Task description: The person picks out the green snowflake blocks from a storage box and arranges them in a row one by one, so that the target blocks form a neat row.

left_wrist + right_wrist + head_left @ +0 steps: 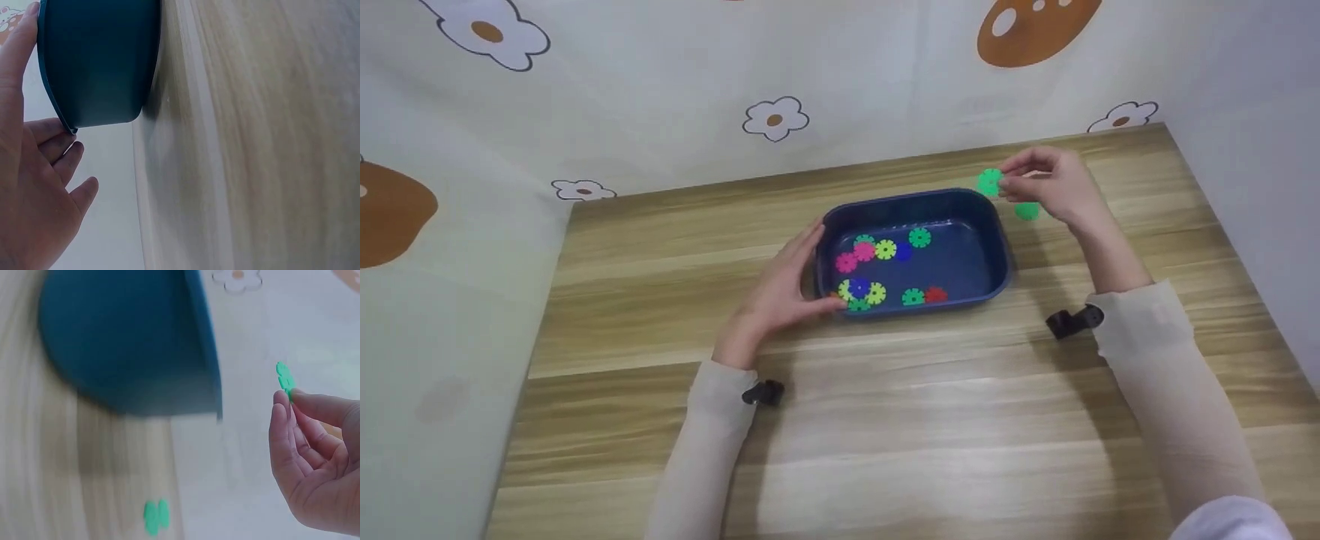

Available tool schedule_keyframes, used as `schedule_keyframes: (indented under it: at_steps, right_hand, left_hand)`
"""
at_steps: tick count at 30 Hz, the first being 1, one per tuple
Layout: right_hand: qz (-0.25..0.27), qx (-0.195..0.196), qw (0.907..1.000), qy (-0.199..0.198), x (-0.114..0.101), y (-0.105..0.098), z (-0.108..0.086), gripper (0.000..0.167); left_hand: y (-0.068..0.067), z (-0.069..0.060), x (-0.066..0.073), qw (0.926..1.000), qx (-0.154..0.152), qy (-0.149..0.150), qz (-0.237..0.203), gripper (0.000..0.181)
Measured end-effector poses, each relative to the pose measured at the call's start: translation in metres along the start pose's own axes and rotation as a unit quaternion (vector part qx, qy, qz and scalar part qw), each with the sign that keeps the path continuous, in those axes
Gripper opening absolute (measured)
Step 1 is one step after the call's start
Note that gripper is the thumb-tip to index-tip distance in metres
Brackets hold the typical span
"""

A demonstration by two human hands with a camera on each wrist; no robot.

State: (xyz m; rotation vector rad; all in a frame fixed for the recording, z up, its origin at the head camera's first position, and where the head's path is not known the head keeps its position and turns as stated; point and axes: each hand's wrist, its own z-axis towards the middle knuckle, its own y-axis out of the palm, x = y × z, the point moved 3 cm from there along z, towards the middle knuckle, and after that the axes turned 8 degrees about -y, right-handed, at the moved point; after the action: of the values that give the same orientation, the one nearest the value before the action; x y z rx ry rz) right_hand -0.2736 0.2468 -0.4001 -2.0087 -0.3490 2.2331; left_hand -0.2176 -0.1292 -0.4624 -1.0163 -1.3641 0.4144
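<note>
A dark blue rectangular tub (911,307) stands on the table and holds several flower-shaped plastic discs in green, pink, yellow, blue and red. My left hand (787,289) grips the tub's left end, thumb at the front corner and fingers along the rim; in the left wrist view, fingertips (67,135) touch the rim. Beyond the tub's back right corner, my right hand (1054,187) pinches a green snowflake disc (990,182) between thumb and fingers, raised above the table. Below that hand lies more green (1027,211), which shows as two green shapes (156,516) in the right wrist view.
The wood-grain table (922,420) meets a pale wall covering (660,97) with printed flowers at the back. Black wrist mounts (1072,322) sit on both sleeves. Inside the tub, discs gather mostly at the left and front; a green disc (919,238) lies toward the back.
</note>
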Motion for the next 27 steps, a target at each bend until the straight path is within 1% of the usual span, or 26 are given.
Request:
schedule_keyframes:
  at_steps: [2,4,8,14,19,23,27]
  right_hand:
    - [0.01,0.01,0.9998,0.013,0.009,-0.01,-0.002,0.008]
    - [0.008,0.015,0.9995,0.027,0.018,-0.018,-0.003,0.008]
    - [-0.008,0.017,0.9979,0.062,0.037,-0.03,-0.003,0.008]
    - [-0.032,-0.004,0.9923,0.12,0.059,-0.042,-0.005,0.009]
    - [-0.056,-0.028,0.9842,0.166,0.074,-0.048,-0.008,0.013]
    - [-0.067,-0.048,0.9774,0.194,0.081,-0.05,-0.011,0.015]
    - [-0.079,-0.057,0.9733,0.208,0.082,-0.05,-0.013,0.013]
  left_hand:
    - [0.0,-0.001,0.0,1.0,0.0,-0.002,0.004,0.116]
    - [0.0,-0.002,0.0,1.0,0.002,-0.002,0.006,0.116]
    - [0.0,-0.005,0.001,0.9999,0.006,0.001,0.01,0.116]
    - [0.001,-0.008,0.004,0.9999,0.007,-0.001,0.009,0.116]
    - [0.003,-0.01,0.005,0.9999,0.0,-0.004,0.011,0.116]
    - [0.004,-0.01,0.005,0.9998,0.0,-0.009,0.015,0.117]
    - [0.005,-0.011,0.006,0.9998,-0.002,-0.006,0.017,0.117]
